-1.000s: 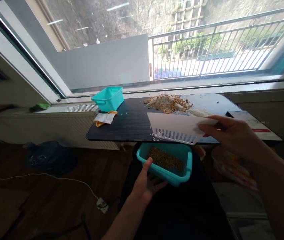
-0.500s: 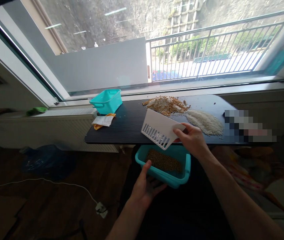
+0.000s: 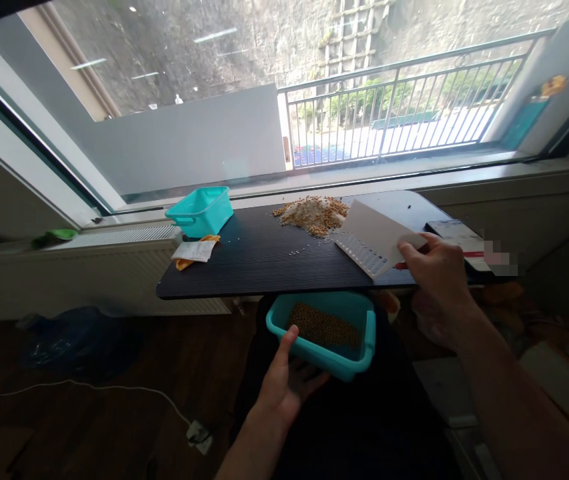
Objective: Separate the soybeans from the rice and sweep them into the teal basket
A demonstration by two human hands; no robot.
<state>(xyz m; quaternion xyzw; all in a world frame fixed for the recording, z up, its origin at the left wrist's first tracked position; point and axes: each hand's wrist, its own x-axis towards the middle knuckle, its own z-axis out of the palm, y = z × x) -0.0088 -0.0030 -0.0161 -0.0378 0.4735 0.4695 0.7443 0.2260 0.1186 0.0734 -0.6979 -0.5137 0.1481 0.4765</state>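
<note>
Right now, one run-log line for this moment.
left hand: holding rectangular turquoise plastic bin with brown beans | right hand: gripping white slotted plastic scoop | dark wood-grain table: mound of tan beans and white grains

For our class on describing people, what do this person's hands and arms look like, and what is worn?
The left hand and right hand are bare, with no glove, ring or watch showing. Both forearms are uncovered, no sleeve in view. Dark clothing covers the lap.
</note>
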